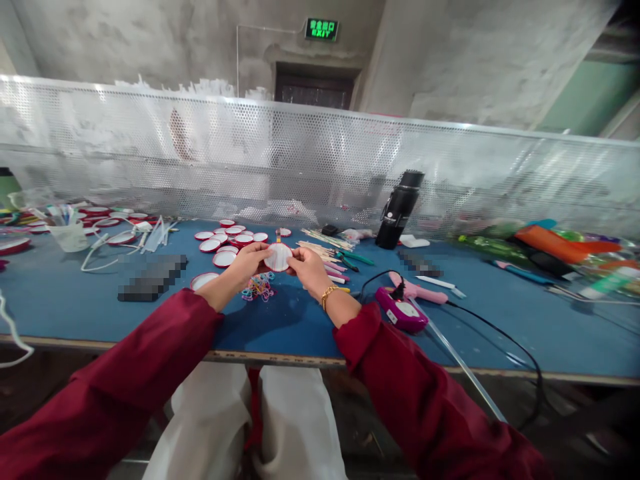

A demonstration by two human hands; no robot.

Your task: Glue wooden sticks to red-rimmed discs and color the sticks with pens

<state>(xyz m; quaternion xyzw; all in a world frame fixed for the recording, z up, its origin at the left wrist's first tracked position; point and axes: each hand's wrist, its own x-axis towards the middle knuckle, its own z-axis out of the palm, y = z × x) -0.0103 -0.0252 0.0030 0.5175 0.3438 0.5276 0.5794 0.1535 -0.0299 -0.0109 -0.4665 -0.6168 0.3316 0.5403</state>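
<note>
You had the disc point(279, 257) up in front of you, left of the bottle point(400, 210) and nearer to you than it, above the table point(305, 337). Your left hand point(251, 261) pinched one side of its edge and your right hand point(309, 267) the other; both grips were closed down to the disc's thickness, fingers and thumbs on the rim. The disc's white, faintly streaked face was towards you, and a small brownish tab rose at its top.

The bottle, black and capped, stood at the back by the mesh point(220, 160); you couldn't tell what it held. Far to the left of it stood the cup point(69, 238), pale and see-through, with a bunch of thin sticks or pens upright in it, too blurred to sort. Other discs point(226, 256), shallow and red-rimmed with white insides, lay left of the bottle.

The clips point(259, 287), a loose many-coloured heap, lay on the table left of the bottle and closer to you. The pliers point(353, 259) lay just left of it. Nearer to you than the bottle sat the purple box point(401, 312), a black plug in its top, with the pink glue gun point(420, 291) just beside it.
</note>
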